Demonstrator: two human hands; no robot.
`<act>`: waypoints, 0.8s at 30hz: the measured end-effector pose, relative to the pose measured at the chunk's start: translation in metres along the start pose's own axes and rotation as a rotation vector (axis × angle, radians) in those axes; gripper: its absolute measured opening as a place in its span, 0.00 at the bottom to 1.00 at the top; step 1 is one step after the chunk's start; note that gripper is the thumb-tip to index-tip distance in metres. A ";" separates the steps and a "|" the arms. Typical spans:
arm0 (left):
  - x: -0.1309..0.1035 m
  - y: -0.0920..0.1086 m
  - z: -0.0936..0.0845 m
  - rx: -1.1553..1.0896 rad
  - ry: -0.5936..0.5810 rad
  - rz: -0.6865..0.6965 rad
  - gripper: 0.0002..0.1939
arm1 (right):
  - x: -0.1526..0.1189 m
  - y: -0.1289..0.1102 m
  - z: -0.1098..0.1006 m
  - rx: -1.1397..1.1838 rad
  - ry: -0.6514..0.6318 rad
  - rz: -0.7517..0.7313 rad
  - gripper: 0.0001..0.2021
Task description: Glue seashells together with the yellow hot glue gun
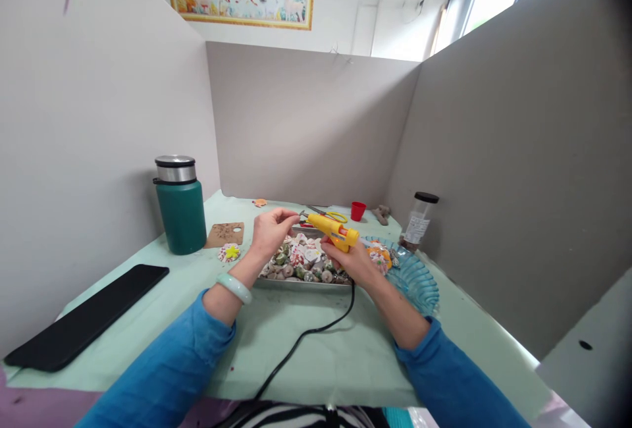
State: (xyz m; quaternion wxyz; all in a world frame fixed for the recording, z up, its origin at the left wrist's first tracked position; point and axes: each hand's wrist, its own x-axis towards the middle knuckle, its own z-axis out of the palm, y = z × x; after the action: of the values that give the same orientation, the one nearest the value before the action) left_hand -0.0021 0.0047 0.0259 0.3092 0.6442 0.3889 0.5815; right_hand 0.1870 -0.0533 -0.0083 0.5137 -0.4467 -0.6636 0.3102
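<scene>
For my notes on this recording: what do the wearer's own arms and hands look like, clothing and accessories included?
The left hand and right hand are ungloved. Both blue sleeves stop short of the wrists. A smooth, rounded, pale green bangle circles the left forearm; none shows on the right.

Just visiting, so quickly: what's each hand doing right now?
Left hand: pinched closed; anything held is too small to tell.
Right hand: closed around yellow glue gun.

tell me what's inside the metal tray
The tray holds heaped shell-like pieces, with red-spotted white pieces among them. The left grip and right grip block parts of the view; whatever lies beneath the top layer is covered.
</scene>
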 end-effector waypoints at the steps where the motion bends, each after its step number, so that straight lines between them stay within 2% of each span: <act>1: 0.000 0.001 0.000 -0.015 -0.006 -0.014 0.08 | 0.000 -0.001 0.000 0.002 -0.002 -0.001 0.13; 12: -0.001 0.006 -0.001 -0.260 -0.061 -0.132 0.13 | -0.001 -0.001 0.000 -0.005 0.002 -0.005 0.13; 24: -0.002 0.001 -0.001 -0.378 -0.116 -0.204 0.15 | -0.002 -0.002 -0.001 -0.013 -0.001 -0.001 0.15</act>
State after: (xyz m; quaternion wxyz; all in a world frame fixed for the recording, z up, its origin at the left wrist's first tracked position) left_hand -0.0031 0.0021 0.0262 0.5036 0.5645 0.3174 0.5718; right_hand 0.1870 -0.0558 -0.0068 0.5105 -0.4496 -0.6662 0.3056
